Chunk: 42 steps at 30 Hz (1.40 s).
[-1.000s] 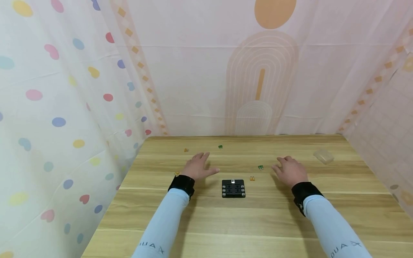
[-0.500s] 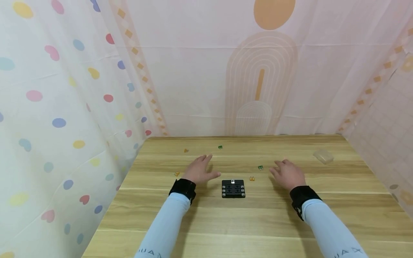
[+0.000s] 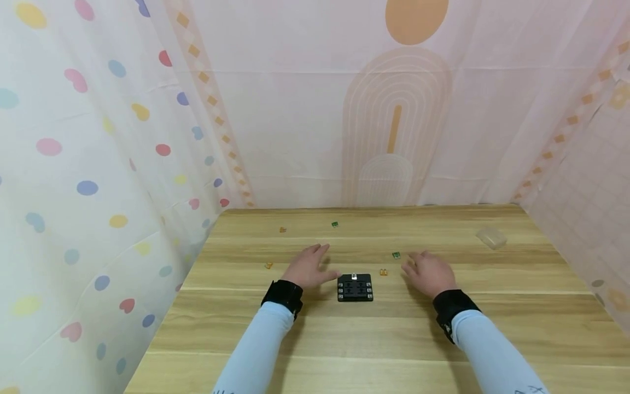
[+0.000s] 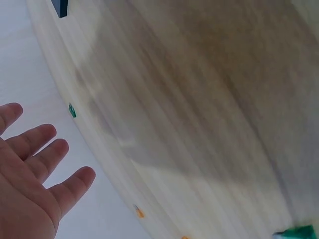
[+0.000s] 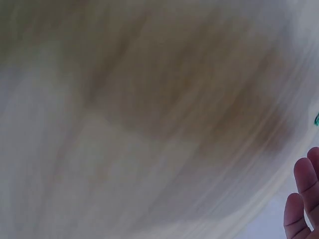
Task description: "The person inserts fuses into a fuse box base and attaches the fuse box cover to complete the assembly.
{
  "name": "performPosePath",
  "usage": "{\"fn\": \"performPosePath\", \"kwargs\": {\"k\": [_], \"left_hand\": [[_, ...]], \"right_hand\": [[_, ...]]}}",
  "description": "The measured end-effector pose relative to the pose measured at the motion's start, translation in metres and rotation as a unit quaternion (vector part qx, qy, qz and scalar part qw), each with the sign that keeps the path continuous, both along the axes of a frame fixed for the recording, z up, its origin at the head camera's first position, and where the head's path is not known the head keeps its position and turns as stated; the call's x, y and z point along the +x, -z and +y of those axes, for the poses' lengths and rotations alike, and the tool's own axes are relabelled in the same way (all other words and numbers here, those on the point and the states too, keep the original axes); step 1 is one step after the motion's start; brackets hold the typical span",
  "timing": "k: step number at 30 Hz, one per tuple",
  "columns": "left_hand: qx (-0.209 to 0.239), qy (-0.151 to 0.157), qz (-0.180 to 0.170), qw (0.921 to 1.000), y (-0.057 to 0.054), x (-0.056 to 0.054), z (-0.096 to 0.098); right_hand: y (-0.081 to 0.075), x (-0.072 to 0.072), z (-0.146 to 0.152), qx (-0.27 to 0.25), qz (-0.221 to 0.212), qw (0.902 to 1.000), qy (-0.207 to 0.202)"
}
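Pale printed curtains (image 3: pixel 295 98) rise behind and beside a wood-grain table (image 3: pixel 364 350), and toward two o'clock on it lies a translucent plastic box (image 3: pixel 491 238) whose contents, if any, cannot be made out. At the table's middle sits a black fuse block (image 3: pixel 355 288), lying flat, with one metal terminal at its twelve o'clock edge and three more along each of its three and nine o'clock sides. Around it lie loose blade fuses: an orange fuse (image 3: pixel 383 272) at two o'clock just beside the block, a green fuse (image 3: pixel 396 255) a little farther out on that same bearing, a second green one (image 3: pixel 334 224) near eleven, another orange one (image 3: pixel 283 230) at ten, and a third orange one (image 3: pixel 268 265) between nine and ten. On the back curtain an orange disc prints above an arch motif; the curtain toward nine o'clock carries coloured dots and hearts. Both forearms, in light blue sleeves with black wrist straps, come in from six o'clock. At the block's ten o'clock the left hand (image 3: pixel 309 268) is spread, fingers slack, its thumb reaching the block's corner, though whether they touch cannot be told. Near three o'clock the right hand (image 3: pixel 429 272) is relaxed and ungripping, fingertips near the closer green and orange fuses.
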<state>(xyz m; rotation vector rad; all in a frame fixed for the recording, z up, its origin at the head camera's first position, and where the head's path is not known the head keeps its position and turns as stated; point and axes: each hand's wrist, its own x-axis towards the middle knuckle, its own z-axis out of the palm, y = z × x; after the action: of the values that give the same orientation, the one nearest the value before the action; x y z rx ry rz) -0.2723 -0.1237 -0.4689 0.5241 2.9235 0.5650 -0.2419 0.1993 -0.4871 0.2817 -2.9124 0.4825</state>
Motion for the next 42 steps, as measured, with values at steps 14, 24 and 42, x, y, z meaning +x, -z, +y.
{"fn": "performPosePath", "kwargs": {"k": [14, 24, 42], "left_hand": [[0.008, 0.004, -0.022, 0.9997, 0.006, 0.013, 0.007], [0.013, 0.016, -0.028, 0.9994, 0.013, 0.022, 0.017], [-0.029, 0.046, 0.010, 0.9985, 0.016, 0.032, 0.029]], "right_hand": [[0.002, 0.006, -0.025, 0.001, -0.018, 0.9998, -0.004], [0.004, 0.004, -0.037, 0.002, -0.011, 0.9999, -0.012], [0.002, 0.003, -0.058, 0.019, -0.056, 0.9978, 0.030]]}}
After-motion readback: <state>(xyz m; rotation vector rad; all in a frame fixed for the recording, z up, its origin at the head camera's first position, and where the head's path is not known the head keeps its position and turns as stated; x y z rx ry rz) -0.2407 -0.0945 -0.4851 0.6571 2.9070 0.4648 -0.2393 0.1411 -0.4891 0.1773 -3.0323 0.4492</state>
